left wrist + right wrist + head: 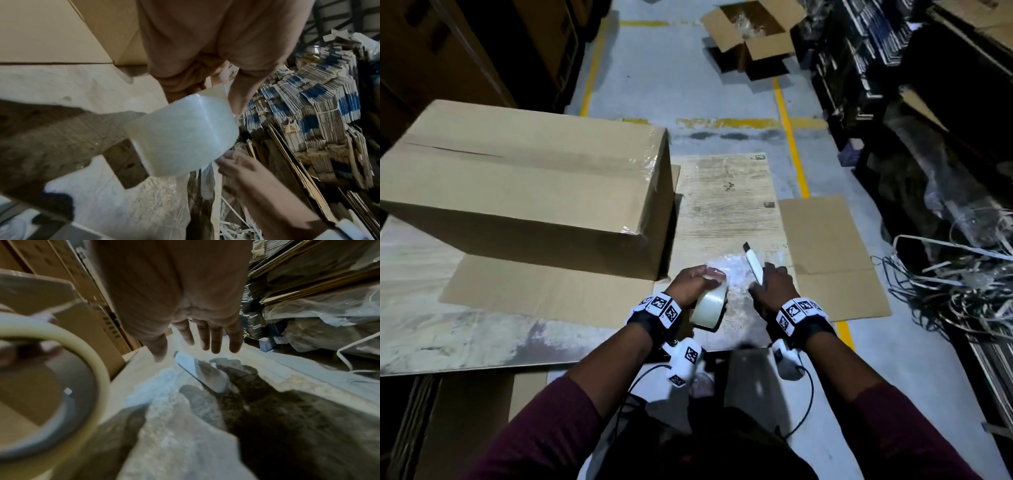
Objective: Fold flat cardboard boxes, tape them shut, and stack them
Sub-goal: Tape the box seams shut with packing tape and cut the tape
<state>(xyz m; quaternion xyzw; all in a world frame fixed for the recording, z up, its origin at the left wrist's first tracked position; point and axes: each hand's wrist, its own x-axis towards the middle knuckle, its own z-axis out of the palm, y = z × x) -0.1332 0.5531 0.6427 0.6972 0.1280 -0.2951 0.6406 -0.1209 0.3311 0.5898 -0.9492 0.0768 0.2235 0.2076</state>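
A roll of clear tape [709,310] is held upright on edge in the left hand [693,286], fingers curled over its top, above the near edge of the worktable [726,212]. The right hand [774,287] is spread flat, fingers straight and gripping nothing, just over a white box cutter [753,265] lying on the table; whether the fingertips touch it cannot be told. 1 assembled cardboard box [524,185] is seen on the left of the table, its top seam glossy with tape at the right end, and it rests on a flat cardboard sheet [544,294]. The box is judged light and stiff but bulky, so it is best taken by 2 opposite bottom edges. The tape roll is judged light and smooth outside, and a finger through the core would steady it. The cutter is slim and best pinched along its handle. The free end of the tape is hard to make out, the wrist views are blurred, the box's far-left end is cut off, and whether the cutter's blade is extended is not seen.
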